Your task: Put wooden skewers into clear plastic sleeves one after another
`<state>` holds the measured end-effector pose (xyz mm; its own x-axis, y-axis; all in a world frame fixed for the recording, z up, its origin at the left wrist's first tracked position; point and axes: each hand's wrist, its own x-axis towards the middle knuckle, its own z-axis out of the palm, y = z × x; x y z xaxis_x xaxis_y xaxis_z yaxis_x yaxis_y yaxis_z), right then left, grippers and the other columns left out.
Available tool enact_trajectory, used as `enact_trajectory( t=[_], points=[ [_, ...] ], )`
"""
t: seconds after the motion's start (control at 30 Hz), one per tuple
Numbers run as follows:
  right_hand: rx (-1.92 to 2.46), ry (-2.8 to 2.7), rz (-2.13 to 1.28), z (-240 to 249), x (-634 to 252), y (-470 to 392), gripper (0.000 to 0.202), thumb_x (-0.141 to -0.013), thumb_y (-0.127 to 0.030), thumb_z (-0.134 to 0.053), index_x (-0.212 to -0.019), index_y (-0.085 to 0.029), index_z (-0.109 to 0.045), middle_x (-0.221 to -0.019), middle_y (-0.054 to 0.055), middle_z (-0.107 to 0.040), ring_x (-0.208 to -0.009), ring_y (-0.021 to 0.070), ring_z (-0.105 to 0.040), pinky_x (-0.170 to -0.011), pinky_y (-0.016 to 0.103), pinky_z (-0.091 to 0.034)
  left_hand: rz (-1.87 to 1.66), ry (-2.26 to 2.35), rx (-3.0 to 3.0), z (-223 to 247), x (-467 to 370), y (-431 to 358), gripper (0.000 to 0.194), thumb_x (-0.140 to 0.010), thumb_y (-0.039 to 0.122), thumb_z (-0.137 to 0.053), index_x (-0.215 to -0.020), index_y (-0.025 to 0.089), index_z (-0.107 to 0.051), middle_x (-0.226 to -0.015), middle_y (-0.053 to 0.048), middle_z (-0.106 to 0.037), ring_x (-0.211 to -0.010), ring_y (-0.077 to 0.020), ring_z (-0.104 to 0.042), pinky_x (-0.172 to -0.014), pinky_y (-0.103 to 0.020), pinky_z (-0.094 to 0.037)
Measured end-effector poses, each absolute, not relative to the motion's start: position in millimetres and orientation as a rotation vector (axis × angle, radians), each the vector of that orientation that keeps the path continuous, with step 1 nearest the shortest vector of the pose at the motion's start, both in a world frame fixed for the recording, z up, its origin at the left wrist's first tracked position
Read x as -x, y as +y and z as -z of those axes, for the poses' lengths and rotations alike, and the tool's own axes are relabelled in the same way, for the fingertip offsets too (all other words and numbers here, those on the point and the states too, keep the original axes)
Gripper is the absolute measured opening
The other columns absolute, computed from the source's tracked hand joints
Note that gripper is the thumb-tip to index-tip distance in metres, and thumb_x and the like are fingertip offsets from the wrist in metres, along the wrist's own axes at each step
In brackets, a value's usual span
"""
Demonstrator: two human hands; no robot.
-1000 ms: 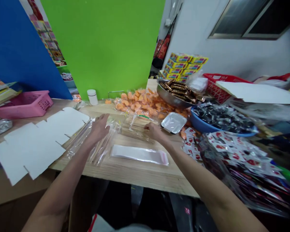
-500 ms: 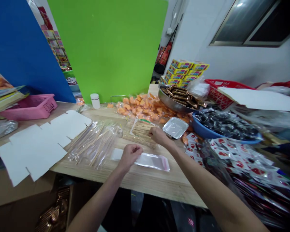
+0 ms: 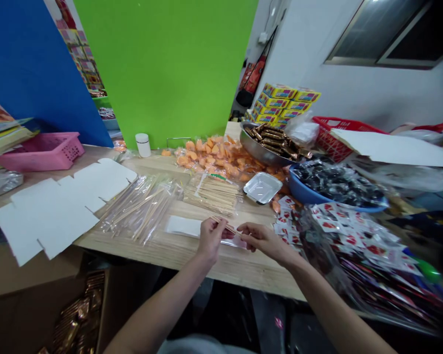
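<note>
Pinching some thin wooden sticks (image 3: 226,226) in left hand (image 3: 209,239), just over middle of clear plastic sleeve (image 3: 184,226) on desk (image 3: 243,273). With right hand (image 3: 261,238) by sticks' other tip, near sleeve's right end, half curled, honestly can't tell if gripping. Held lengthwise roughly along sleeve, slanting down toward its right end.

A blue panel (image 3: 29,69) and green panel (image 3: 170,73) stand behind a wood-grained table (image 3: 243,271) — pale wall (image 3: 299,54), metal-framed window (image 3: 387,34) at right.
</note>
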<state>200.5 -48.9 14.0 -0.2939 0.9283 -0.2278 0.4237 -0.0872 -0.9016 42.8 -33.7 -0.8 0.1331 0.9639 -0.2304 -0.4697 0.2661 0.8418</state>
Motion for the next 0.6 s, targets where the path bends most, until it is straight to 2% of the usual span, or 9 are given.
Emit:
enact_trajectory(
  t=[0.07,0.17,0.27,0.33,0.4,0.47,0.6],
  points=[
    [1.532,-1.734,-1.155,-8,-203,-58,0.024,-0.079,-0.042,-0.052,-0.080,-0.017,-0.055,-0.062,-0.002,-0.054,-0.052,0.0109,-0.051,-0.048,0.022,-0.039,-1.145,0.921,-0.704,3,-47,-46,0.032,-0.068,0.043,-0.065,-0.072,0.012,-0.056,-0.059,-0.003,-0.063,-0.052,-0.0146,-0.061,-0.057,-0.029,-0.051],
    [1.622,-1.786,-0.877,-4,-216,-67,0.024,-0.079,-0.038,-0.050,-0.065,-0.019,-0.051,-0.055,-0.003,-0.049,-0.051,0.0111,-0.046,-0.048,0.022,-0.035,-1.066,1.012,-0.961,3,-52,-68,0.028,-0.077,0.042,-0.055,-0.074,0.014,-0.057,-0.064,-0.006,-0.064,-0.059,-0.0168,-0.062,-0.062,-0.031,-0.051],
    [1.766,-1.817,-0.644,-7,-236,-73,0.024,-0.077,-0.037,-0.050,-0.061,-0.019,-0.051,-0.053,-0.001,-0.051,-0.052,0.0128,-0.047,-0.050,0.024,-0.034,-0.921,1.091,-1.664,7,-53,-92,0.027,-0.077,0.040,-0.055,-0.083,0.015,-0.061,-0.085,-0.011,-0.067,-0.085,-0.0242,-0.062,-0.079,-0.039,-0.048],
    [1.912,-1.883,-0.460,-13,-248,-75,0.023,-0.075,-0.036,-0.051,-0.059,-0.020,-0.051,-0.053,0.000,-0.054,-0.052,0.0141,-0.048,-0.051,0.025,-0.032,-0.781,1.058,-2.148,12,-52,-104,0.039,-0.076,0.041,-0.057,-0.102,0.012,-0.060,-0.113,-0.018,-0.060,-0.111,-0.0320,-0.051,-0.095,-0.048,-0.038],
    [2.044,-1.960,-0.311,-19,-257,-78,0.021,-0.074,-0.034,-0.052,-0.058,-0.021,-0.052,-0.053,0.001,-0.056,-0.051,0.0150,-0.049,-0.052,0.025,-0.031,-0.648,1.024,-2.449,19,-52,-111,0.055,-0.078,0.043,-0.054,-0.119,0.007,-0.049,-0.134,-0.024,-0.042,-0.128,-0.0371,-0.032,-0.103,-0.054,-0.024],
    [2.127,-2.014,-0.215,-24,-262,-80,0.018,-0.073,-0.031,-0.052,-0.058,-0.021,-0.053,-0.054,0.001,-0.058,-0.051,0.0157,-0.051,-0.051,0.026,-0.029,-0.548,1.036,-2.583,25,-52,-112,0.061,-0.082,0.044,-0.047,-0.127,0.004,-0.041,-0.139,-0.027,-0.032,-0.133,-0.0382,-0.021,-0.106,-0.056,-0.015],
    [2.155,-2.051,-0.201,-27,-267,-80,0.017,-0.073,-0.029,-0.052,-0.059,-0.021,-0.055,-0.056,0.002,-0.060,-0.052,0.0158,-0.051,-0.052,0.026,-0.029,-0.454,1.052,-2.661,29,-52,-109,0.063,-0.085,0.048,-0.041,-0.129,0.003,-0.038,-0.139,-0.028,-0.032,-0.134,-0.0383,-0.019,-0.107,-0.056,-0.011]
  ],
)
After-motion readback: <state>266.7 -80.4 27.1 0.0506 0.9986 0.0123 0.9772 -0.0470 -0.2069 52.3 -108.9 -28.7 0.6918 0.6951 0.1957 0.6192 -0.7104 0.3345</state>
